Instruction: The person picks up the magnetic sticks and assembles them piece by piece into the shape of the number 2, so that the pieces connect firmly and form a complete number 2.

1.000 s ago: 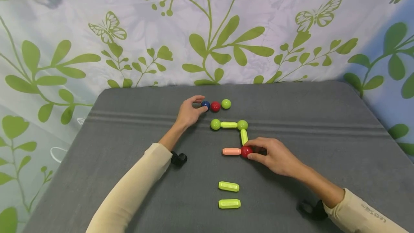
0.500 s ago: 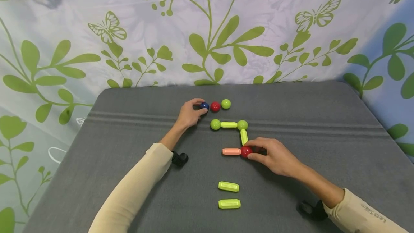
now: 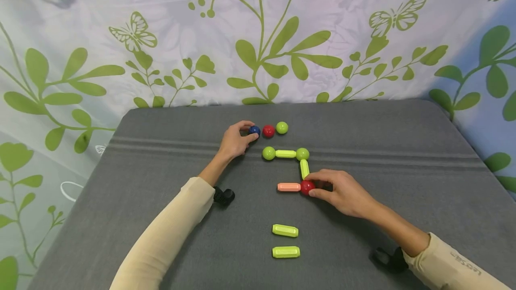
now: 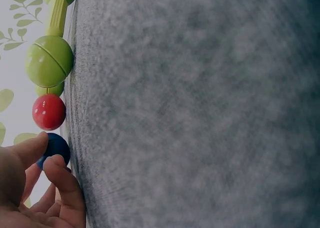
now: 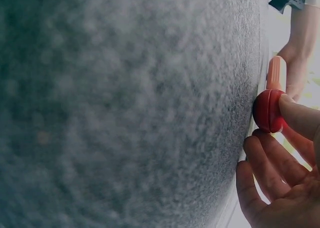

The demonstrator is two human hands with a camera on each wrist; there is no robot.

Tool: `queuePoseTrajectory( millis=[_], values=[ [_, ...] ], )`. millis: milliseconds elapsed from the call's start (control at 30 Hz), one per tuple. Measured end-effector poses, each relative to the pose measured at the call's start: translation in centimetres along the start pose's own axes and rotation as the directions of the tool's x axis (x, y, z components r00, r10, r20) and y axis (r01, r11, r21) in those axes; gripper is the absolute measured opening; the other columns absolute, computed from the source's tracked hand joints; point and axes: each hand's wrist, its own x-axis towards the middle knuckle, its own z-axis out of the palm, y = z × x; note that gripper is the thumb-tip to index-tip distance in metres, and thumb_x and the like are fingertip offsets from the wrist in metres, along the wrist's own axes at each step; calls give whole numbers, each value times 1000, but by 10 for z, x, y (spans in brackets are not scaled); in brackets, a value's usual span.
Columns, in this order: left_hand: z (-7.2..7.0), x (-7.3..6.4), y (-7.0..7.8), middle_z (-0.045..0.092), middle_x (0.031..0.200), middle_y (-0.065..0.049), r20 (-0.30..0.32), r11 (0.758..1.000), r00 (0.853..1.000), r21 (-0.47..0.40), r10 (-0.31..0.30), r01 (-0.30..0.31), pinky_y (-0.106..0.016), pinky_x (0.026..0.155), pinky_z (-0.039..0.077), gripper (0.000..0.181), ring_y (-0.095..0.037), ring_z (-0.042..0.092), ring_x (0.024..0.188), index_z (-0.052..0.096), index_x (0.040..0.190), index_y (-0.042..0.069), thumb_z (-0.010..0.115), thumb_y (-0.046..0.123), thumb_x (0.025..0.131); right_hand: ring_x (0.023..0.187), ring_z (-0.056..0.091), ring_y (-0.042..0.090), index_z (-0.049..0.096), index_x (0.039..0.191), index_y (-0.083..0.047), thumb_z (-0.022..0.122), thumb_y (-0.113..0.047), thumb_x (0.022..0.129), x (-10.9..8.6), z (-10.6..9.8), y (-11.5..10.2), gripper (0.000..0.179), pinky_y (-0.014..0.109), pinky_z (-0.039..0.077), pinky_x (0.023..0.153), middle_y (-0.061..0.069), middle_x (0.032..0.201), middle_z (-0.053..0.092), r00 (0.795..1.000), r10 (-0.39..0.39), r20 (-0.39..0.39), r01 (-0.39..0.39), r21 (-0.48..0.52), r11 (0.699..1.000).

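My left hand [image 3: 235,140] pinches a blue ball [image 3: 254,131] between thumb and fingers at the far side of the table. Just right of it lie a loose red ball [image 3: 268,131] and a loose green ball [image 3: 282,127]. With thumb and forefinger my right hand [image 3: 342,193] grips another red ball [image 5: 269,110]. That ball joins an orange stick [image 3: 289,187] on its left and a yellow-green stick [image 3: 304,169] behind it. The chain runs on through a green ball [image 3: 302,154] and a yellow-green stick [image 3: 285,153] to a further green ball [image 3: 268,153].
Two loose yellow-green sticks [image 3: 285,252] lie near the front, one behind the other. The grey table [image 3: 181,133] meets a leaf-patterned curtain [image 3: 217,39] at its back edge. A black wrist strap [image 3: 223,196] sits at the left wrist.
My left hand has drawn the blue ball slightly left, so a gap now parts it from the loose red ball. The right hand keeps its place on the joined red ball.
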Motion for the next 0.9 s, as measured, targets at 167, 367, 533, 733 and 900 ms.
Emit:
queuePoseTrajectory(
  millis=[167, 367, 533, 733, 900],
  values=[
    [0, 1, 1, 58, 130, -13, 6, 1000, 1000, 2, 0, 0, -28, 51, 49, 38, -21, 62, 71, 59, 133, 13, 67, 22, 97, 79, 56, 6, 71, 114, -17, 77, -14, 88, 0, -1, 0, 27, 27, 46, 65, -15, 90, 62, 1000, -5, -7, 5, -4, 1000],
    [-1, -2, 0, 58, 129, -13, 13, 1000, 1000, -14, -9, 9, -29, 51, 48, 37, -21, 61, 72, 59, 133, 13, 66, 21, 97, 78, 56, 6, 71, 114, -16, 77, -15, 88, 0, 0, -1, 27, 27, 46, 65, -15, 89, 61, 1000, -9, -6, 9, -8, 1000],
    [-2, -7, 0, 58, 128, -12, 24, 999, 1000, -53, -13, 14, -30, 52, 49, 39, -21, 61, 73, 59, 133, 11, 67, 22, 97, 79, 56, 6, 71, 115, -16, 76, -15, 88, 0, 0, -1, 27, 27, 46, 66, -15, 90, 61, 1000, -1, -2, 1, -16, 1000],
    [-2, -16, 3, 58, 127, -11, 18, 994, 1000, -112, -2, 4, -30, 48, 49, 41, -22, 60, 70, 59, 134, 10, 68, 23, 96, 79, 56, 6, 71, 115, -16, 76, -16, 88, 1, 0, -1, 27, 27, 47, 66, -15, 90, 61, 1000, 6, 5, -6, -17, 1000],
    [-2, -26, 8, 60, 121, -11, 22, 988, 1000, -155, -10, 13, -29, 45, 48, 40, -21, 59, 66, 60, 132, 10, 68, 24, 96, 78, 56, 6, 71, 115, -16, 76, -17, 89, 2, -1, -2, 27, 27, 47, 65, -15, 90, 61, 1000, 5, 9, -5, -16, 1000]
  ],
)
